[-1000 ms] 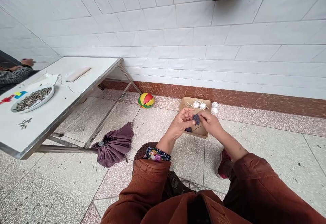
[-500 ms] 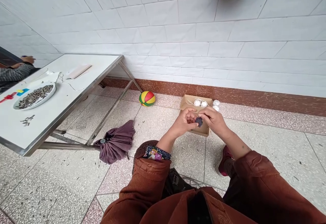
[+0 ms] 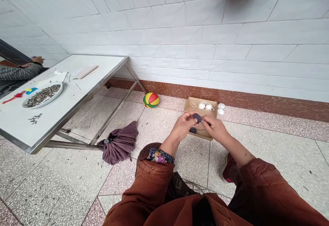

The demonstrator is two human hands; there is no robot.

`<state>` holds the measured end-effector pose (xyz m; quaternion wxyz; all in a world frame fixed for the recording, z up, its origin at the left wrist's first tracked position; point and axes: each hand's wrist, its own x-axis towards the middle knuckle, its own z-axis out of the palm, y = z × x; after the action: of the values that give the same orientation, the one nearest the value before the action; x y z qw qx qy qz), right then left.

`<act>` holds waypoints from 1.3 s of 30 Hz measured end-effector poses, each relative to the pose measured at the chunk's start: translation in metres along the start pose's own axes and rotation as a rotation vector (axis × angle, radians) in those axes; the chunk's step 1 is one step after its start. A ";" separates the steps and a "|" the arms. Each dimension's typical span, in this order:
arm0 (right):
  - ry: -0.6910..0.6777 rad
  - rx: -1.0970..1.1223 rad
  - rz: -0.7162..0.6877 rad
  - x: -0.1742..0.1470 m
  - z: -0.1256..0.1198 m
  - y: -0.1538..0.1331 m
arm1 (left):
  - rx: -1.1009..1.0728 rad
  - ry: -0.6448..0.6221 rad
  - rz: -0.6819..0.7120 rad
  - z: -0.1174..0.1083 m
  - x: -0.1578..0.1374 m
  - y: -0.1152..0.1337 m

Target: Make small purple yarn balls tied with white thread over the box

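Observation:
A small dark grey crocheted piece (image 3: 197,117) is pinched by the fingers of my left hand (image 3: 182,126). My right hand (image 3: 215,128) closes its thumb and forefinger at the piece's right edge; a thin tool there, if any, is too small to make out. Both hands are held over an open cardboard box (image 3: 214,106). Inside the box, a dark ball of yarn (image 3: 192,130) shows below my left fingers, with a dark strand running towards my right hand. Two white yarn balls (image 3: 202,105) with loose strands rest at the box's far side.
Right of the box are clear round plastic items (image 3: 221,108). A striped ball (image 3: 151,100) and a folded purple umbrella (image 3: 120,143) lie on the floor. At left, a metal-framed table (image 3: 64,113) carries a plate of sunflower seeds (image 3: 42,96). Another person's sleeve (image 3: 22,75) shows beyond it.
The dark grey piece has turned and shifted slightly left in my fingers. The dark yarn ball in the box has come into sight. My view has swung slightly left.

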<state>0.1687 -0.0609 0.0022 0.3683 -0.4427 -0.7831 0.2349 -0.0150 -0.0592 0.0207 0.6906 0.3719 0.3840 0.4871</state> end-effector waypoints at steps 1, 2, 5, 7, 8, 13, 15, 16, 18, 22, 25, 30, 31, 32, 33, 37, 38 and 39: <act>-0.026 -0.002 -0.018 -0.001 0.000 -0.001 | 0.020 0.037 0.018 -0.001 0.002 -0.001; -0.054 0.002 -0.040 -0.001 -0.001 -0.003 | 0.052 0.071 0.044 -0.002 0.003 -0.002; -0.110 0.036 -0.095 -0.001 -0.004 -0.008 | 0.217 0.113 0.111 -0.003 0.005 -0.003; -0.094 0.062 -0.102 0.001 -0.007 -0.010 | 0.325 0.079 0.116 -0.003 0.003 -0.003; -0.072 0.078 -0.097 0.003 -0.009 -0.010 | 0.355 0.056 0.112 -0.002 0.002 -0.003; -0.024 0.193 -0.002 0.007 -0.010 -0.006 | 0.253 -0.066 0.025 0.000 -0.004 -0.005; -0.012 0.213 0.021 0.007 -0.010 -0.005 | 0.163 -0.098 -0.006 -0.001 -0.004 -0.006; 0.000 0.208 0.021 0.006 -0.010 -0.005 | 0.124 -0.106 -0.013 -0.001 -0.004 -0.007; 0.019 0.173 -0.006 0.006 -0.011 -0.005 | 0.077 -0.108 -0.025 -0.002 -0.003 -0.008; 0.060 0.090 -0.113 0.007 -0.012 -0.004 | 0.090 -0.105 -0.045 -0.004 -0.003 -0.009; 0.111 0.064 -0.119 0.009 -0.013 -0.003 | 0.129 -0.140 -0.053 -0.004 -0.004 -0.008; 0.175 0.102 -0.031 0.014 -0.014 -0.001 | 0.094 -0.262 -0.056 0.000 -0.012 -0.002; 0.187 0.124 -0.005 0.014 -0.013 -0.001 | 0.070 -0.279 -0.057 0.002 -0.013 0.000; 0.196 0.149 0.024 0.015 -0.011 -0.001 | 0.045 -0.291 -0.057 0.003 -0.015 0.002; 0.196 0.174 0.052 0.015 -0.008 0.000 | 0.019 -0.299 -0.059 0.004 -0.016 0.004; 0.137 0.226 0.112 0.013 0.004 0.001 | -0.062 -0.284 -0.071 0.004 -0.018 0.009; 0.121 0.220 0.115 0.012 0.006 0.002 | -0.077 -0.261 -0.074 0.003 -0.017 0.010; 0.108 0.207 0.111 0.011 0.007 0.001 | -0.094 -0.228 -0.074 0.002 -0.016 0.010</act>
<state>0.1600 -0.0509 0.0012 0.4401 -0.4569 -0.7081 0.3103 -0.0211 -0.0728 0.0329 0.7640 0.3776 0.2934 0.4331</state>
